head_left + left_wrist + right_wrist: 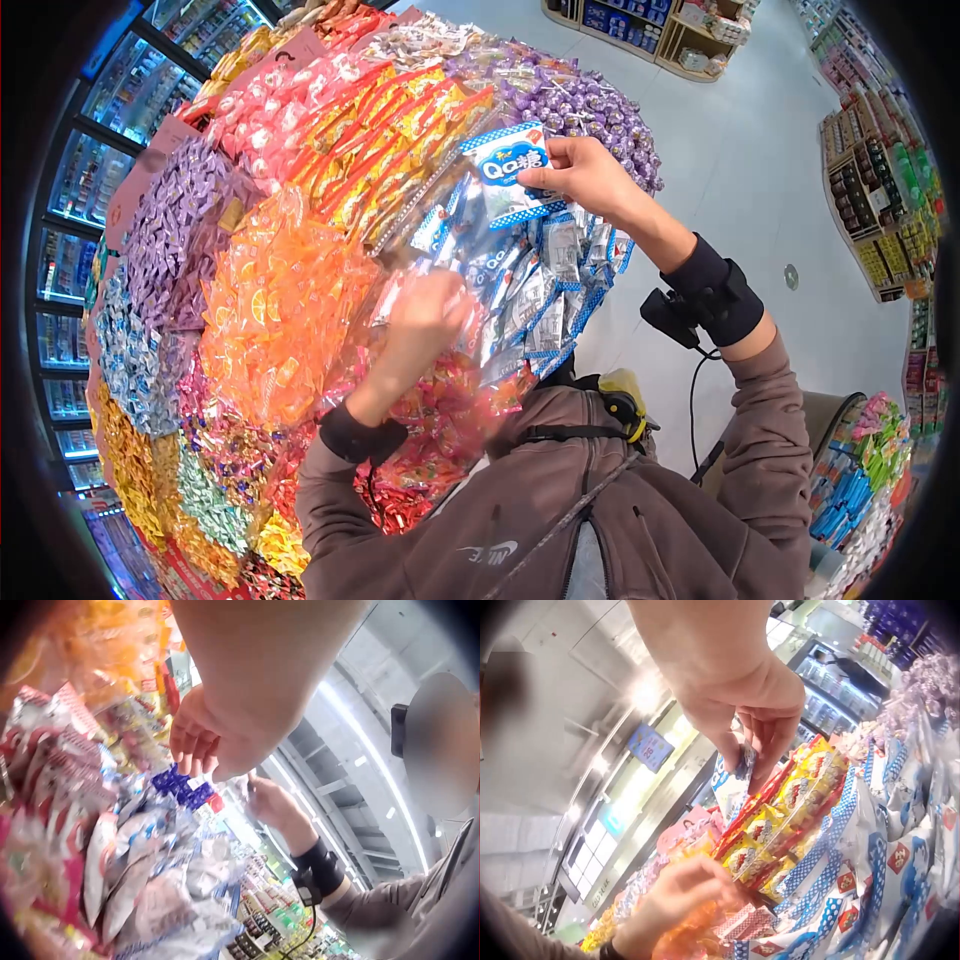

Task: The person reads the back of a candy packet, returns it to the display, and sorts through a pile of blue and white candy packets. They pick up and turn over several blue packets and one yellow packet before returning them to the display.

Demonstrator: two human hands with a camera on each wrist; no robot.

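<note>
The blue-and-white packet point(505, 175) is a flat, glossy foil pillow with a checked border, held up in the air just above the mouth of the clear bag point(440, 215). The right hand point(585, 175) pinches its top corner between thumb and fingertips; the right wrist view shows the same pinch on the packet's edge. The left hand point(425, 320), partly blurred behind the film, has its fingers curled on the bag's crinkly plastic and holds it up. Several matching packets point(545, 290) already lie bunched in the bag's lower part, so the filling looks well along, while the one in hand is not yet inside. Behind the bag rises a mounded heap of sweets point(160, 330) sorted in bands: long red-and-yellow sachets point(400, 140), shiny orange sweets point(275, 310) and small twisted purple sweets point(590, 100). To the right lies a smooth pale floor point(760, 150), with stocked shelves point(880, 200) well apart
</note>
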